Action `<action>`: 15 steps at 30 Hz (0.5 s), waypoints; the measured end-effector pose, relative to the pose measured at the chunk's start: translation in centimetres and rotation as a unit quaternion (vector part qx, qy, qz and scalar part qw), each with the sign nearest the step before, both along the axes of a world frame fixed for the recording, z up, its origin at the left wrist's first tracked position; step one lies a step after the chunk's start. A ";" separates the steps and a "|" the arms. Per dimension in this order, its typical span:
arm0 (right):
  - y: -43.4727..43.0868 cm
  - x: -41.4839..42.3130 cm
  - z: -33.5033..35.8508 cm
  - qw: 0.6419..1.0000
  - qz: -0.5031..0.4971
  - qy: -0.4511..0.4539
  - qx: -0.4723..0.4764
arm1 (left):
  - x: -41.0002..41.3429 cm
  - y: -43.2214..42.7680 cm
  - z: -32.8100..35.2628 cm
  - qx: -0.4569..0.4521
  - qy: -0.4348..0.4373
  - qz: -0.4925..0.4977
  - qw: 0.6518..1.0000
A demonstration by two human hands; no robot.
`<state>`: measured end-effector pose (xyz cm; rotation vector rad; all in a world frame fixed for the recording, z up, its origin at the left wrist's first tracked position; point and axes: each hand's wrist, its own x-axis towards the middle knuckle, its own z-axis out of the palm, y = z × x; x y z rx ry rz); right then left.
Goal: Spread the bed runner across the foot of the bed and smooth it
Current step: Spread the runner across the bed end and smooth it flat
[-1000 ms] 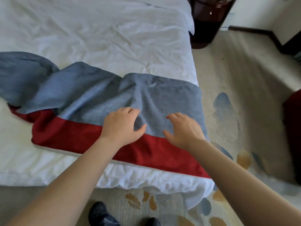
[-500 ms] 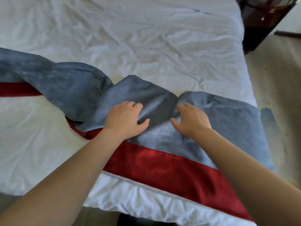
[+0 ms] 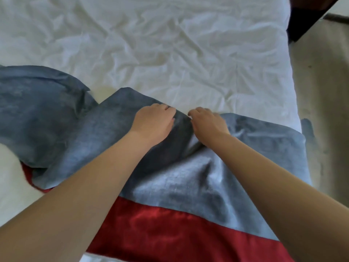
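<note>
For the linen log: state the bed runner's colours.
Blue-grey bed runner with a red near-edge band; head view.

left hand (image 3: 154, 124), right hand (image 3: 208, 125) slid to bed runner (image 3: 179, 178) edge (closer together)

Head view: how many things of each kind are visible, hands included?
Grey-blue and red fabric bed runner: 1
Wrinkled white bed sheet: 1
Bare hands: 2, left hand and right hand
Dark wooden furniture piece: 1
Total: 5
</note>
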<state>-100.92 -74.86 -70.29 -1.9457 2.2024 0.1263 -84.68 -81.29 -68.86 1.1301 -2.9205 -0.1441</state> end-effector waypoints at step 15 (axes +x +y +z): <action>-6.5 -0.9 -2.8 0.970 -0.053 -0.071 0.224 | -2.5 -7.0 -4.6 0.099 -0.109 -0.053 0.988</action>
